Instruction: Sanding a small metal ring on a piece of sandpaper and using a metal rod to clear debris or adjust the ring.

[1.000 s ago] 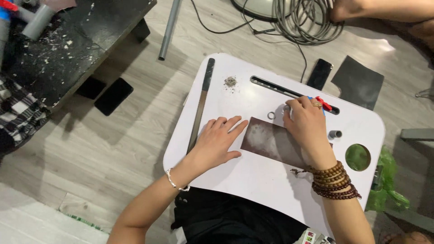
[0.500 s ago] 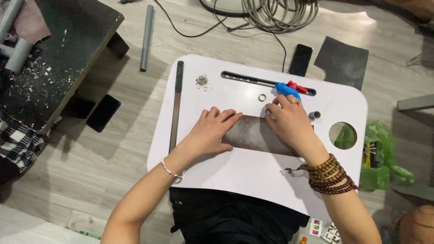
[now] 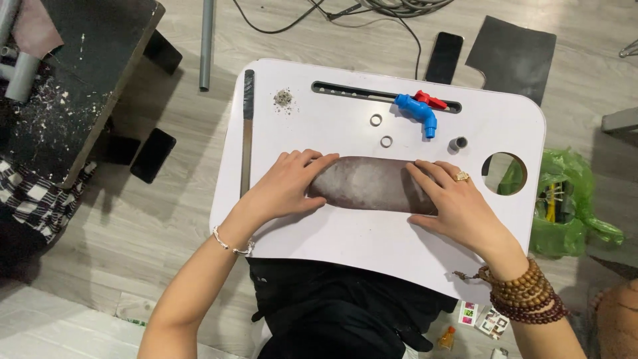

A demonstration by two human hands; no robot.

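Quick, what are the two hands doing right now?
Left hand: open, fingers flat on the left end of the dark grey sheet.
Right hand: open, fingers pressing flat on the sheet's right end.

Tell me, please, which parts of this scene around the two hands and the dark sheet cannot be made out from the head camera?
- Both ends of the dark sheet: covered by the left hand and right hand, head view.
- Contents of the green bag: hidden by crumpled plastic and seen partly through the white tray hole.
- Grey pile: too small to identify.
- Cables: cut off by the top edge.
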